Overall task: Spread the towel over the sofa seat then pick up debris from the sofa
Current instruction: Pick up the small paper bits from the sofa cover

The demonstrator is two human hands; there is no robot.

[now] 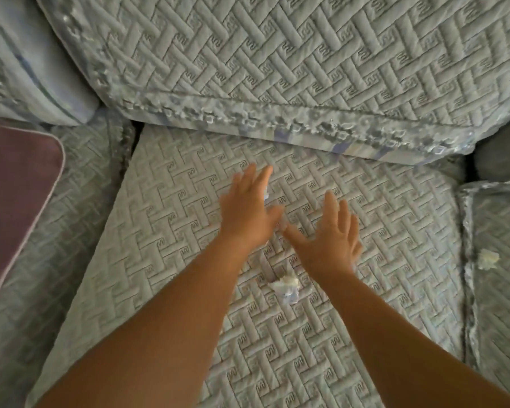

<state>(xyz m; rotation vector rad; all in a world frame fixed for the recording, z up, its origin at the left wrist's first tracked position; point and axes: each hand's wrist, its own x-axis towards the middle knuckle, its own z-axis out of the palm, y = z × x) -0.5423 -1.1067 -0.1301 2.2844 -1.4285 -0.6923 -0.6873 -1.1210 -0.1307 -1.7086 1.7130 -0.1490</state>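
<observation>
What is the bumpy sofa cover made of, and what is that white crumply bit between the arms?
The sofa cover looks like soft quilted fabric with a matte finish: stitched lines form a raised zigzag weave pattern. The white crumply bit is probably crumpled tissue or paper, judging by its ragged, wrinkled edges, though the blur leaves that unsure.

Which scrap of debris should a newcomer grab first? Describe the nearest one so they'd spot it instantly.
Start at the quilted towel spread over the middle sofa seat. Between the person's two forearms, nearer than both hands, lies a crumpled white paper scrap. Unlike the other white scrap, which sits off on the right-hand cushion, this one is in the seat's middle and shows faint blue marks.
</observation>
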